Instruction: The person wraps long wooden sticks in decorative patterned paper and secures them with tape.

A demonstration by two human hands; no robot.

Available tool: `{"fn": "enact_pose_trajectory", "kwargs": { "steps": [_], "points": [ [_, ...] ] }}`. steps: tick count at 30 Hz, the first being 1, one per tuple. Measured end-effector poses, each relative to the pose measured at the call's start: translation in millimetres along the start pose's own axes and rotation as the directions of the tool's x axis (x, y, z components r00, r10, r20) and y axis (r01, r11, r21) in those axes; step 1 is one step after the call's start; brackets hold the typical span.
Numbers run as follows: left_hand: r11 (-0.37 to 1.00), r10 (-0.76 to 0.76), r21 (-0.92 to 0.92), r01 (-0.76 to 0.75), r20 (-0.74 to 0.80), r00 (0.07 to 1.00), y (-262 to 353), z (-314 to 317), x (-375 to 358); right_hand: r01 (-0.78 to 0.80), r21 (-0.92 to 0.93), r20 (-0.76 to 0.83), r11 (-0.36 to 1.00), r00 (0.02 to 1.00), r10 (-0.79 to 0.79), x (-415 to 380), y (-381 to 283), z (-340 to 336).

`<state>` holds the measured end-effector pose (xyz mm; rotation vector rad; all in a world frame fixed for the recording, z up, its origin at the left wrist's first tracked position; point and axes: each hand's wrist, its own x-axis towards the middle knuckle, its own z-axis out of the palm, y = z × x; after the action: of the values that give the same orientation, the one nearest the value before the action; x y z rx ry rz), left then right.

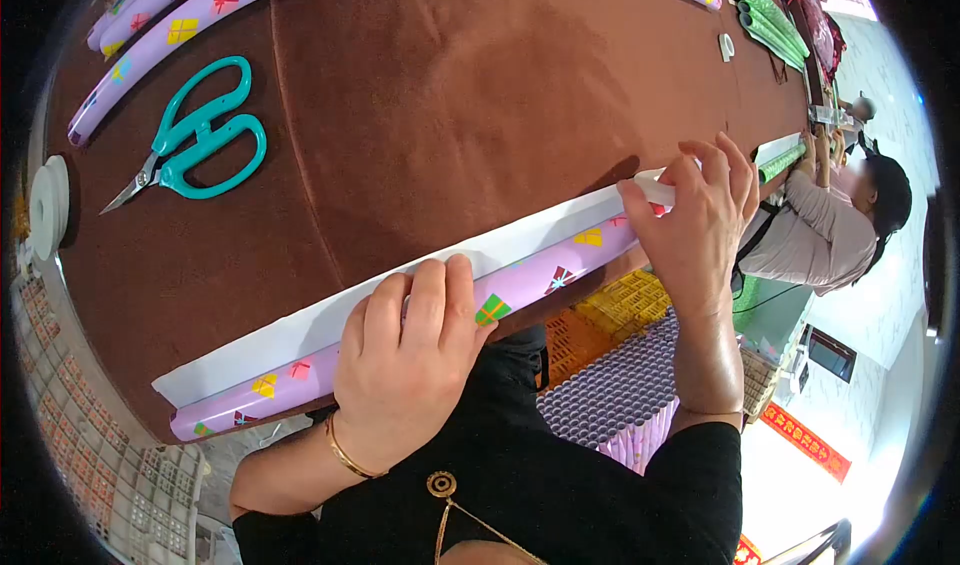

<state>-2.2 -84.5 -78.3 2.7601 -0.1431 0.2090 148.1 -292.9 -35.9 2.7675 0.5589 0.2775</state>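
Observation:
A purple roll of gift-patterned paper (530, 283) lies along the table's near edge, with a white strip of its sheet (260, 350) showing on the far side. My left hand (410, 355) presses on the roll and the white strip near the middle, fingers bent over them. At the roll's right end, my right hand (695, 210) pinches a small white object (655, 186), perhaps a tape roll, partly hidden by the fingers. Teal-handled scissors (205, 135) rest open at the upper left, away from both hands.
The brown table (450, 115) holds more purple rolls (180, 30) at the back left and green rolls (770, 25) at the back right. A white spool (48, 205) is at the left edge. Another person (830, 215) works at the right. Crates (620, 305) stand below.

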Motion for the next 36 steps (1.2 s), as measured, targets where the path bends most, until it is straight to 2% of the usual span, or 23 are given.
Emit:
{"fn": "enact_pose_trajectory", "kwargs": {
  "steps": [18,22,25,29,30,31,33,36],
  "points": [
    [1.0,0.003,0.0,-0.003,-0.001,1.0,-3.7,-0.4,-4.9,0.014,-0.018,0.017,1.0,1.0,-0.014,0.6,-8.2,-2.0],
    [0.999,0.032,0.009,-0.031,-0.04,0.999,-10.2,-1.2,-3.9,0.008,-0.022,-0.005,1.0,1.0,-0.009,-1.9,-13.0,-1.5],
    [1.0,0.026,-0.006,-0.026,-0.01,1.0,-24.0,-15.3,-15.8,0.038,0.02,-0.064,0.999,0.997,-0.037,-7.1,-31.6,-9.2],
    [0.999,-0.006,0.039,0.005,0.022,1.0,-45.9,-39.8,-39.8,0.059,0.097,-0.06,0.994,0.997,-0.053,-11.1,-62.9,-22.7],
    [0.998,-0.044,0.053,0.04,0.084,0.995,-3.1,-21.8,-5.4,0.061,0.116,-0.047,0.991,0.997,-0.056,-3.1,-11.6,0.7],
    [0.997,-0.047,0.064,0.042,0.088,0.995,0.2,-20.2,-4.5,0.076,0.12,-0.056,0.99,0.996,-0.07,-3.6,-11.5,2.2],
    [0.999,-0.015,0.049,0.015,-0.002,1.0,3.0,-15.1,-0.3,0.067,0.12,-0.044,0.99,0.997,-0.062,-4.4,-12.3,2.4],
    [1.0,0.021,-0.009,-0.021,0.022,1.0,10.4,-7.8,11.9,0.058,0.117,-0.039,0.991,0.998,-0.054,-5.3,-12.2,2.3]
  ]
}}
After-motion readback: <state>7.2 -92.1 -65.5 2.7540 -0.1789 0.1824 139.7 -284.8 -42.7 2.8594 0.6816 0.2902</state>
